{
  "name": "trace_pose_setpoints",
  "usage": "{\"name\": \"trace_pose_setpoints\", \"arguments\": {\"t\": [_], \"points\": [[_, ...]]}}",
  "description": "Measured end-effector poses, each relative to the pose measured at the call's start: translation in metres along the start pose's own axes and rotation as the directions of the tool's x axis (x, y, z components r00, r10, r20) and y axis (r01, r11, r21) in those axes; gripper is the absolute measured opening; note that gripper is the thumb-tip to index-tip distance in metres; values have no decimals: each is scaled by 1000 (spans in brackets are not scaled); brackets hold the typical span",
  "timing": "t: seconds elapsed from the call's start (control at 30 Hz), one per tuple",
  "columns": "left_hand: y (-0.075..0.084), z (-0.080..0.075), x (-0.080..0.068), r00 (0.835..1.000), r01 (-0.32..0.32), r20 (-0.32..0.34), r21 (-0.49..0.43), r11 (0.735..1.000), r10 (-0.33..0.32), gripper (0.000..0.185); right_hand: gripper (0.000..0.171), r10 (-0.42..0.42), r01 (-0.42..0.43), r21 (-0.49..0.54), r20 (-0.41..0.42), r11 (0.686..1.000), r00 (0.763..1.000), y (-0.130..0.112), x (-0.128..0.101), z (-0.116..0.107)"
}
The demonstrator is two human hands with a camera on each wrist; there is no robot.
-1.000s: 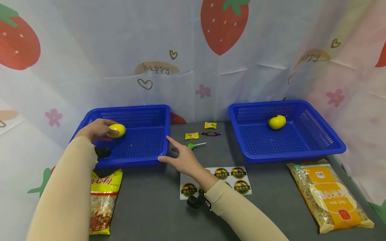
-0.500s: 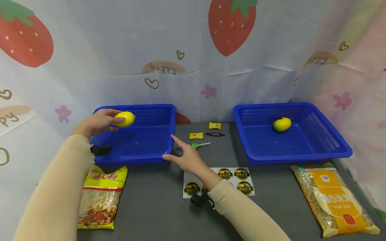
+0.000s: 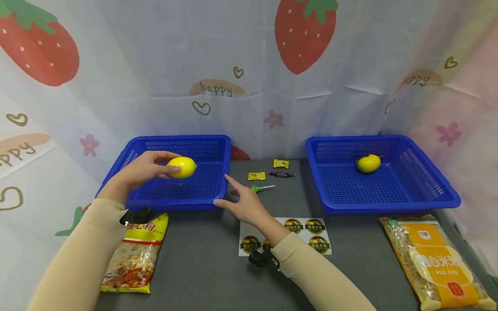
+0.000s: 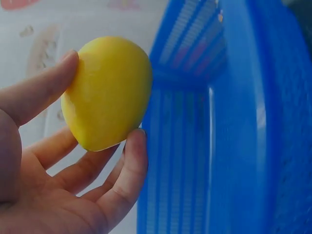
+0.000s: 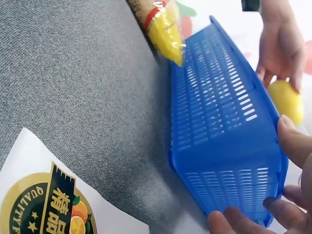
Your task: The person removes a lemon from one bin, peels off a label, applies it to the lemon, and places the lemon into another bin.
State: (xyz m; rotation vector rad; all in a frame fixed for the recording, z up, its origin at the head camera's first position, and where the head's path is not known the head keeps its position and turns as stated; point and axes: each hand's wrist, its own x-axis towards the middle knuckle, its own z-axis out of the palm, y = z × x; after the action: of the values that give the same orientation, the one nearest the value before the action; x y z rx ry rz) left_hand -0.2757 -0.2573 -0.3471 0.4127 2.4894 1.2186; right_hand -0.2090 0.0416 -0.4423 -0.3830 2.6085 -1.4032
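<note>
Yellow lemon (image 3: pixel 181 167) (smooth, likely light and rigid) sits pinched in left hand (image 3: pixel 145 169) fingertips; a wider grasp around its middle seems safer. Right hand (image 3: pixel 242 204), fingers relaxed, touches the blue basket (image 3: pixel 218 172) corner.

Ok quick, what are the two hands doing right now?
Left hand: holding the yellow lemon over the left blue basket.
Right hand: open, fingers touching that basket's near right corner.

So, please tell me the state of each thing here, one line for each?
Yellow plastic lemon: held by left hand, above left basket.
Left blue plastic basket: corner touched by right hand.
Right blue plastic basket: holds second yellow lemon.
Green lollipop: lying flat.
Two noodle bags: lying flat.
</note>
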Motion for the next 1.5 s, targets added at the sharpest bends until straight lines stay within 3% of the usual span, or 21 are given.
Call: {"name": "trace_pose_setpoints", "arguments": {"t": [0.37,0.67,0.93,1.1,1.33,1.5], "points": [[7,36,-16,999,-35,24,-44,998,36,54,83,6,-6,19,1,1000,1000,6,0,-1],[11,53,-28,998,-45,-40,-86,995,41,55,85,-59,60,117,-4,991,998,-2,-6,-13],[24,91,-27,997,-29,-77,-223,974,12,59,72,-117,127,277,-52,953,992,-14,-30,-36],[37,114,-22,994,-69,-94,-253,965,47,58,68,-141,160,307,-81,938,987,-15,-43,-47],[58,147,-21,983,-139,-145,-204,969,110,55,61,-175,205,336,-118,919,977,-7,-59,-57],[64,168,-21,978,-173,-161,-270,947,132,54,53,-160,208,334,-165,919,973,5,-67,-63]]}}
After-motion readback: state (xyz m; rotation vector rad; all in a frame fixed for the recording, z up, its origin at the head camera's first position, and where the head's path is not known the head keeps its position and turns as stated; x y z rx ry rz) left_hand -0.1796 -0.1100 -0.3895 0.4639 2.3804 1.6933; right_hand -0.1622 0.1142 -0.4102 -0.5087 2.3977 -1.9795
